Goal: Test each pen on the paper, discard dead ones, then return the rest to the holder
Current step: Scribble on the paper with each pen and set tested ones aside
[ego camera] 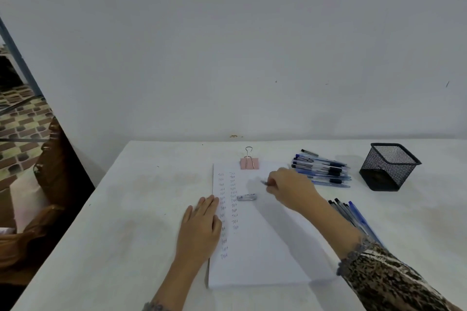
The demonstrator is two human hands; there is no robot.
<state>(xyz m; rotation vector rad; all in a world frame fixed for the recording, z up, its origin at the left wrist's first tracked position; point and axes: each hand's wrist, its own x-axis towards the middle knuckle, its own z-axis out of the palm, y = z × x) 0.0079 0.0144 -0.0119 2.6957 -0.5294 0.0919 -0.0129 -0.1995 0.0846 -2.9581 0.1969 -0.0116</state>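
One white paper pad, clipped at 12 o'clock by one pink binder clip, bears the flat, relaxed left hand at 9 o'clock, one silver pen cap mid-sheet and the right hand pinching one blurred pen at 1 o'clock, with two overlapping heaps, the far pen heap and the near pen heap, at 2 and 3 o'clock, and one black mesh holder beyond.

Right sleeve: brown, black and cream mottled print, grey lace cuff. Left cuff: grey lace edge.
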